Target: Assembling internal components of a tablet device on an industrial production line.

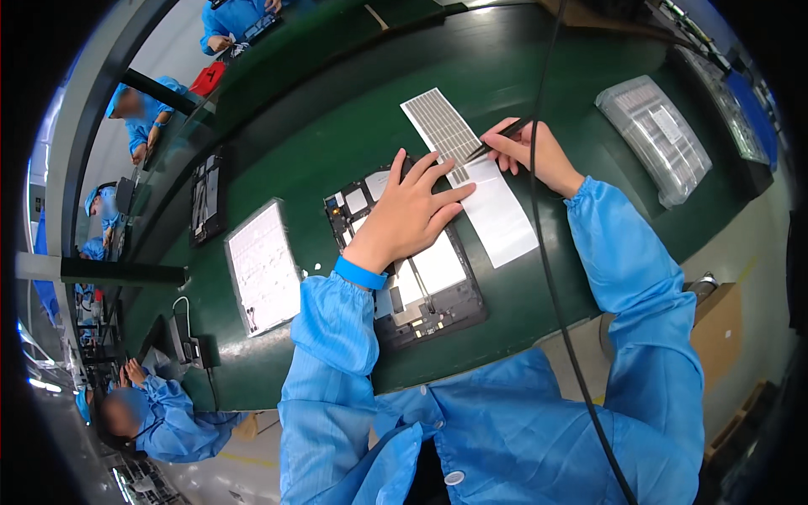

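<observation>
My right hand is closed around black tweezers, their tips down at a sheet of small grey strip stickers. The lower part of that sheet is bare white backing paper. My left hand, fingers spread, reaches across an opened tablet, its fingertips at the sticker sheet's edge. A blue band circles the left wrist. Inside the tablet, white battery surfaces, a ribbon cable and small boards show; my left hand and forearm cover part of it. Whether a sticker is between the tweezer tips is too small to tell.
A white sheet in a clear sleeve lies left of the tablet. Farther left rests another dark device. Plastic-wrapped trays sit at the right. A black cable hangs across the view. Co-workers in blue sit along the left.
</observation>
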`<state>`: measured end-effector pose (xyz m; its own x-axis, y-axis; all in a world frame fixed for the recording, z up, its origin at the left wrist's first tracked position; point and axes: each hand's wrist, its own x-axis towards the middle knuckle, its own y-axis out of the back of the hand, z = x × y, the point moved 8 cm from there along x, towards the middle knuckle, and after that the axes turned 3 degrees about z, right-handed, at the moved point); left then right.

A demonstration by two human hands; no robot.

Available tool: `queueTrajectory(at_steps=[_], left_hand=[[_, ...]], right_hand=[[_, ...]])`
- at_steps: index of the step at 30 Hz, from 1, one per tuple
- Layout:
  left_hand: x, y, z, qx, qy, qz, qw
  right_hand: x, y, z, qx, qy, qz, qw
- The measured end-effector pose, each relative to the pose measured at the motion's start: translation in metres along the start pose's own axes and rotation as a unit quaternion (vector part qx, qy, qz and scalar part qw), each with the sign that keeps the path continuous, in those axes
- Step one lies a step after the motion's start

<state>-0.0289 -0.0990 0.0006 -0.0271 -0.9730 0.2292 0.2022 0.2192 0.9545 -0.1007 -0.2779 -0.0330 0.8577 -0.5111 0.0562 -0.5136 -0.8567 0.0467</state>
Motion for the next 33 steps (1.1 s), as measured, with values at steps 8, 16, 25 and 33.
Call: queueTrajectory(at_steps=[8,16,25,33], left_hand=[[0.000,0.000,0.002,-0.015,0.011,0.005,1.000],[0.003,0.000,0.004,-0.015,0.004,0.025,1.000],[-0.007,-0.007,-0.005,-0.012,0.014,0.039,0.999],[-0.082,0.083,-0.065,-0.049,0.122,0.191,0.973]], right_hand=[[-0.001,-0.005,-0.002,-0.037,0.026,-0.023,0.999],[-0.002,-0.002,-0.008,-0.070,0.025,-0.021,0.997],[0.005,0.007,0.000,0.029,0.053,0.080,0.995],[0.004,-0.034,-0.023,0.086,0.059,0.094,0.990]])
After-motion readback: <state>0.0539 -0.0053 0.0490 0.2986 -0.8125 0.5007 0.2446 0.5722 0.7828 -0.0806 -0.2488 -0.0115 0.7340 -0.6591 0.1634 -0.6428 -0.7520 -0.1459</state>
